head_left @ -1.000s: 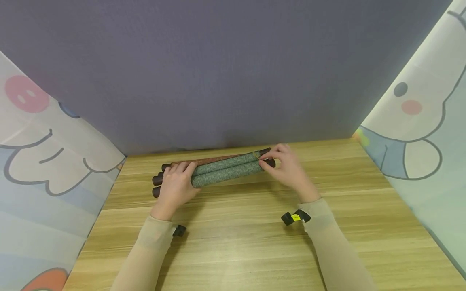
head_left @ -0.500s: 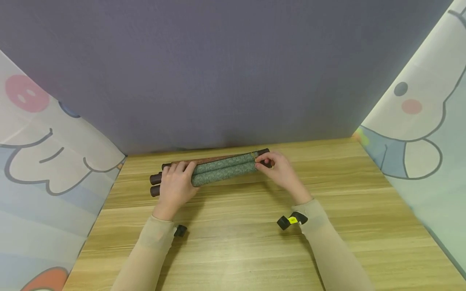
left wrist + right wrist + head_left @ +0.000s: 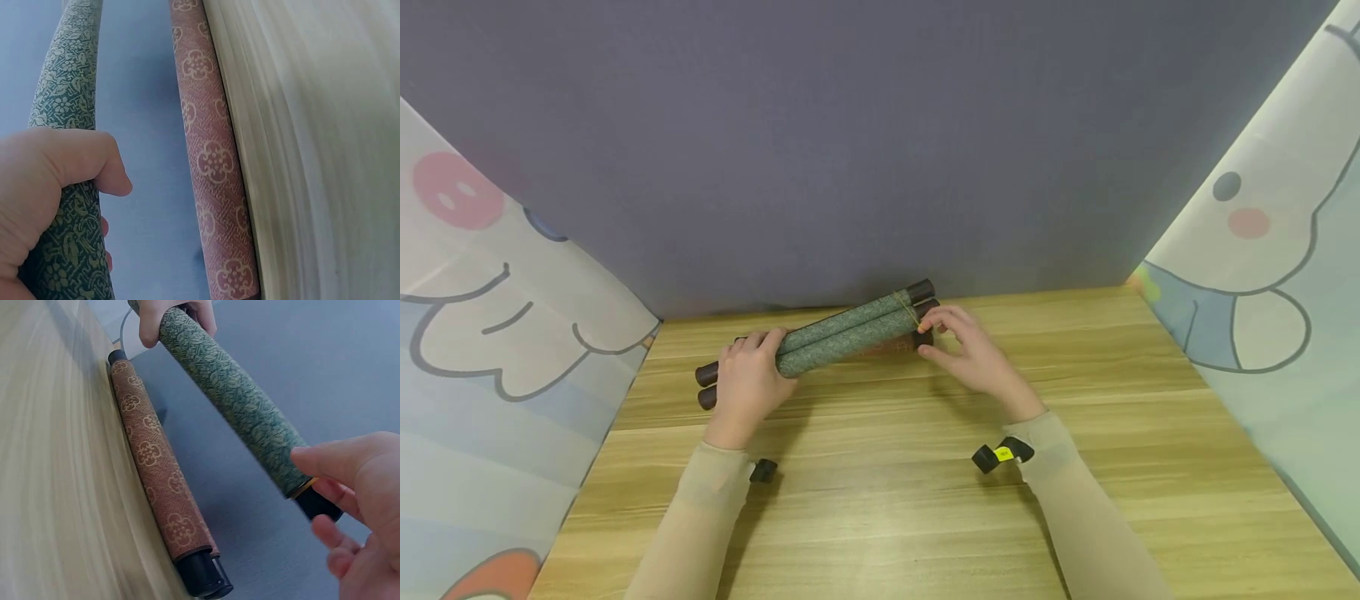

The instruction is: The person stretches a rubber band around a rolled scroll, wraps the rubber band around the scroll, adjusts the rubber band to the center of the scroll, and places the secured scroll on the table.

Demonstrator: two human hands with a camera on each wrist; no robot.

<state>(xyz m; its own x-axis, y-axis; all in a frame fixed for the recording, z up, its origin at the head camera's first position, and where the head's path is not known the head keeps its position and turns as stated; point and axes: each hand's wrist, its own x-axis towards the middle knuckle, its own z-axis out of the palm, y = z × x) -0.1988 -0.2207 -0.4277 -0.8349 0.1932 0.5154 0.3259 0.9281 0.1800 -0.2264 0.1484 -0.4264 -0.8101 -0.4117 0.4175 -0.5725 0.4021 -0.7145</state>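
Note:
A green brocade scroll (image 3: 842, 333), two rolls side by side with dark end knobs, is held off the table at a slant, its right end higher. My left hand (image 3: 747, 382) grips it near its left end, thumb and fingers wrapped round it in the left wrist view. A thin yellow cord (image 3: 906, 308) crosses its right end. My right hand (image 3: 966, 354) is at that end, index finger at the cord and thumb spread apart from it. Below lies a red scroll (image 3: 153, 456) with pale flower patterns on the table, mostly hidden in the head view.
The wood-grain table (image 3: 880, 500) runs up to a grey-blue back panel (image 3: 880, 150). Cartoon-printed side walls stand at left (image 3: 497, 292) and right (image 3: 1262, 275). A black wrist strap (image 3: 1002, 454) sits on the right sleeve.
The green scroll's right end has risen and shifted left, covering more of the red scroll. My right thumb and index finger have spread apart; my left hand moved slightly left with the scroll.

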